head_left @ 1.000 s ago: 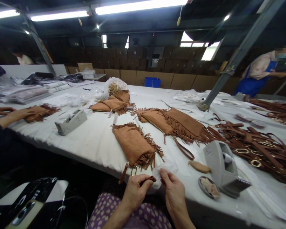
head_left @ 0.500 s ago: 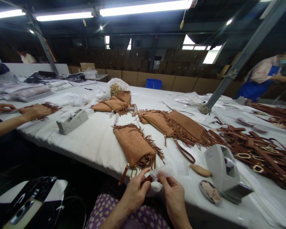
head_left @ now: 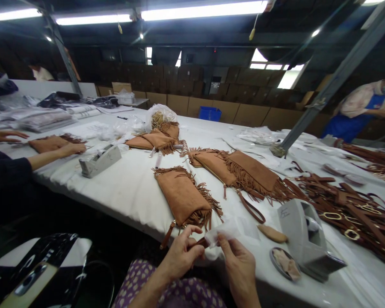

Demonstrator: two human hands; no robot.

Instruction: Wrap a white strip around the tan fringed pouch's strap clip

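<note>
Near the table's front edge, my left hand (head_left: pixel 181 252) is closed on a brown leather strap (head_left: pixel 201 243), whose end shows past the thumb. Thumb and fingers of my right hand (head_left: pixel 239 263) pinch a thin translucent white wrapping sheet (head_left: pixel 215 236) at the strap's end. Whether it is plastic or tissue I cannot tell. Just beyond my hands lies a tan fringed pouch (head_left: pixel 182 194) with a zip pull (head_left: pixel 168 234) hanging toward me. My left fingertips are close to its lower edge.
More fringed pouches (head_left: pixel 252 171) lie further back. To the right stand a grey tape dispenser (head_left: pixel 297 231), a small round dish (head_left: pixel 285 263) and a pile of brown straps (head_left: pixel 349 209). Another dispenser (head_left: pixel 101 160) is at left, beside a co-worker's hand (head_left: pixel 72 149) on a pouch.
My hands stay together, the strap and the sheet shifting slightly between them. The view has turned a little left. The co-worker's near hand has slid right and the far hand has lifted.
</note>
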